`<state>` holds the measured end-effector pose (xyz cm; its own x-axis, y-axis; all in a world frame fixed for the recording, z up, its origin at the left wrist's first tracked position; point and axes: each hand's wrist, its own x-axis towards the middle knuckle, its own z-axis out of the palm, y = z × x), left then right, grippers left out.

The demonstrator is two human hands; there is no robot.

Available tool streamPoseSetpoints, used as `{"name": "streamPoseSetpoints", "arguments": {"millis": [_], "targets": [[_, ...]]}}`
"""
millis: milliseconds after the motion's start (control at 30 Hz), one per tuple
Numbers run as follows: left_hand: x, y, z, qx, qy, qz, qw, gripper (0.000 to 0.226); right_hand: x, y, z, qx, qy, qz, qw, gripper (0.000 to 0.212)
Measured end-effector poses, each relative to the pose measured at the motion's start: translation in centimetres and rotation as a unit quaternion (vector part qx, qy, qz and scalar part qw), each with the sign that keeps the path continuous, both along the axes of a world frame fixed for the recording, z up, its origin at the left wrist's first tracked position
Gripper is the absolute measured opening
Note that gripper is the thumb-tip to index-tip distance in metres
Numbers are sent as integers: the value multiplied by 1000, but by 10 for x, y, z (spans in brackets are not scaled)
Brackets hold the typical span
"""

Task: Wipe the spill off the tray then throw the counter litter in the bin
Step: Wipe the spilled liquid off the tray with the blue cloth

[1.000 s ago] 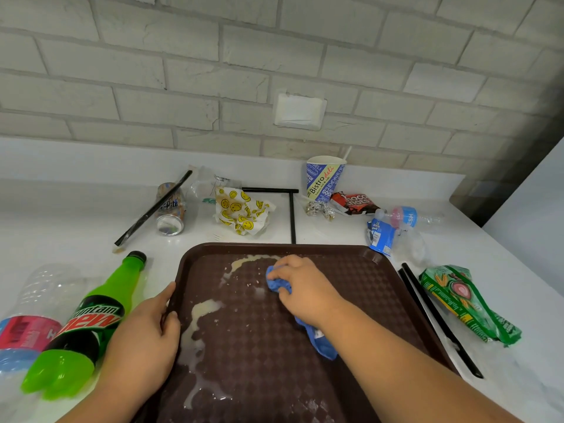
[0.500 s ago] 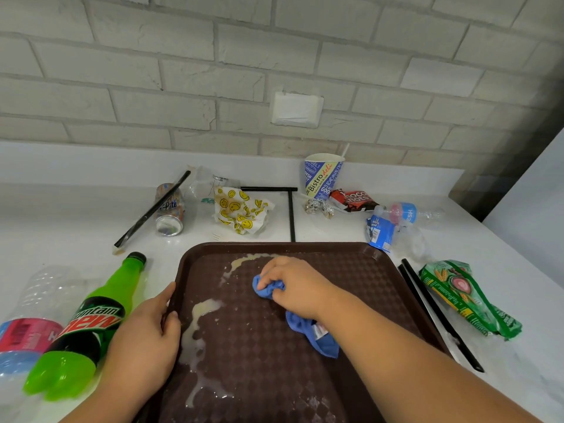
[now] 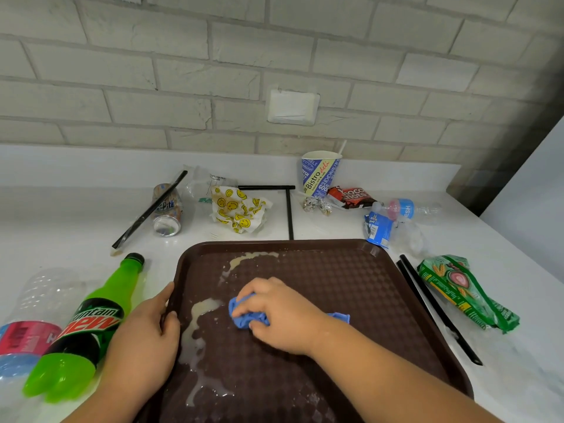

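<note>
A brown textured tray [image 3: 351, 279] lies on the white counter in front of me. A pale milky spill [image 3: 195, 328] runs down its left side, with another patch near the far rim. My right hand [image 3: 280, 312] grips a bunched blue cloth [image 3: 244, 315] and presses it on the tray just right of the spill. My left hand [image 3: 143, 337] grips the tray's left rim, thumb over the edge.
Litter surrounds the tray: a green soda bottle [image 3: 82, 328] and a clear bottle [image 3: 33, 315] at left; a can [image 3: 167, 212], smiley wrapper [image 3: 241, 212], paper cup [image 3: 319, 175], chocolate wrapper [image 3: 351, 196], black straws [image 3: 436, 309] and a green packet [image 3: 460, 291] behind and right.
My right hand has dragged the blue cloth from the tray's far middle toward me and to the left, nearer the long spill. My left hand stays on the rim.
</note>
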<state>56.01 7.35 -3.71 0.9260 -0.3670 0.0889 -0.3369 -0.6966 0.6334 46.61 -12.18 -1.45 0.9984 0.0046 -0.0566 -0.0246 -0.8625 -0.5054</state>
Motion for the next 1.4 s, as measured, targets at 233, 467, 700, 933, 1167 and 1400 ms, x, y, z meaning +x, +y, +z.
{"name": "streamPoseSetpoints", "arguments": {"millis": [233, 467, 700, 933, 1167, 1400], "targets": [[0, -1, 0, -2, 1, 1, 1000, 49, -4, -1, 2, 11, -24, -36, 999, 33], [-1, 0, 1, 0, -1, -3, 1000, 49, -19, -5, 9, 56, 22, 55, 997, 32], [1, 0, 0, -1, -4, -4, 1000, 49, -27, -8, -3, -3, -17, -6, 1000, 36], [2, 0, -2, -4, -2, -7, 1000, 49, -22, -30, 18, 125, 18, 1, 992, 29], [1, 0, -2, -8, 4, -4, 1000, 50, 0, -101, -1, -11, -73, -389, 918, 38], [0, 1, -1, -9, 11, -4, 1000, 52, 28, -81, -4, -99, 20, -376, 921, 42]]}}
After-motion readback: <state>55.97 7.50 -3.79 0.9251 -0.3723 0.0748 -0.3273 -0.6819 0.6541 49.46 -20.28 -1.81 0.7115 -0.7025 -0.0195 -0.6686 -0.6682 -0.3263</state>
